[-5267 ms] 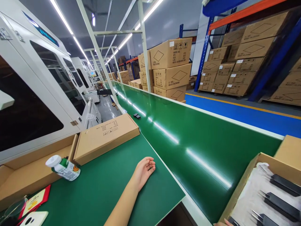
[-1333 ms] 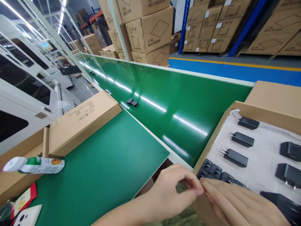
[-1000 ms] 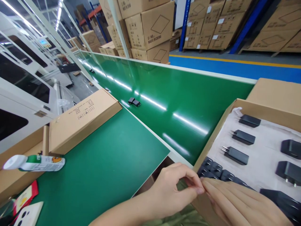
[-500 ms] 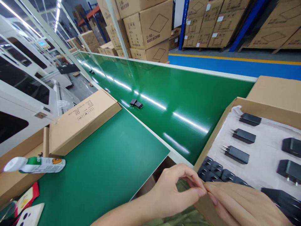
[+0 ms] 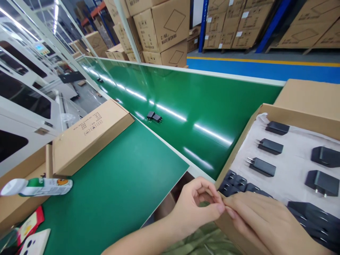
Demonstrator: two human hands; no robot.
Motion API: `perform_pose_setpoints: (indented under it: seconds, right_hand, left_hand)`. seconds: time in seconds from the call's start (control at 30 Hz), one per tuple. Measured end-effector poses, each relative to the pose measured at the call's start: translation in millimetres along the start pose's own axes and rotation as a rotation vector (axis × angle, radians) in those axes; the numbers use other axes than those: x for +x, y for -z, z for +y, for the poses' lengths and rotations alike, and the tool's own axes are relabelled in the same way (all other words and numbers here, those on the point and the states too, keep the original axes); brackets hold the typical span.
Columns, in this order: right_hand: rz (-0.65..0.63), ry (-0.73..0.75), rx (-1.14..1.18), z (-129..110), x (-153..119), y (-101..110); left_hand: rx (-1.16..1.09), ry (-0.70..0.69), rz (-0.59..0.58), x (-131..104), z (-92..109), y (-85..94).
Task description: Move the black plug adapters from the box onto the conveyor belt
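Above the near edge of an open cardboard carton (image 5: 239, 141), my two hands meet at the fingertips. My left hand (image 5: 198, 207) has its fingers curled, with thumb and forefinger closed against the tips of my right hand (image 5: 265, 219). My right hand is seen from its back, fingers pressed together; whatever lies between the fingertips, if anything, is hidden. Inside the carton, black plug adapters (image 5: 262, 166) lie spaced out on a white liner (image 5: 289, 166). More black adapters (image 5: 240, 182) are packed tightly along the carton's near side, partly covered by my right hand.
A green belt (image 5: 180, 88) runs behind, carrying two touching black adapters (image 5: 154, 116). On the green tabletop (image 5: 119, 177) to the left are a closed cardboard box (image 5: 87, 138), a white-and-green bottle (image 5: 39, 186) lying down and a white phone (image 5: 34, 242). Cartons (image 5: 164, 32) stand beyond the belt.
The view has shifted slightly, so my hands and the carton appear a little farther left. My fingertips stay together. The two adapters on the belt have moved slightly along it towards me.
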State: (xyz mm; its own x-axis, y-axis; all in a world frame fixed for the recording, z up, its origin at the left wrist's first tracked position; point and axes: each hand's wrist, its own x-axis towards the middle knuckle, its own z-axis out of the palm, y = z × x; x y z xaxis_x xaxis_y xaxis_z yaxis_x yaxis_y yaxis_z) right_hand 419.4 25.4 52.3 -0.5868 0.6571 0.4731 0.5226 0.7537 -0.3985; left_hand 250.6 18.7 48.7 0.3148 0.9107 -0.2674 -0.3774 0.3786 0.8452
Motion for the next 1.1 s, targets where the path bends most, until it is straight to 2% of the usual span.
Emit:
perform_pose_setpoints:
  seconds: [0.1, 0.4, 0.7, 0.83, 1.0, 1.1]
  right_hand:
    - [-0.004, 0.053, -0.014, 0, -6, -5]
    - [-0.001, 0.086, -0.055, -1, -18, -10]
    - [0.007, 0.060, 0.061, -2, -8, -2]
    - [-0.026, 0.015, 0.136, -2, -6, 3]
    - [-0.163, -0.132, 0.300, -1, -9, 5]
    - [-0.191, -0.203, 0.362, 0, -11, 5]
  left_hand:
    - [-0.016, -0.028, 0.044, -1, -3, -2.6]
    - [0.076, -0.063, 0.127, -4, -3, -10.9]
    - [0.026, -0.072, 0.072, -6, -2, -9.0]
    - [-0.050, -0.029, 0.035, -9, 3, -11.1]
    - [-0.154, 0.121, 0.090, -11, 7, -12.9]
    - [-0.204, 0.179, 0.098, -11, 6, -12.3]
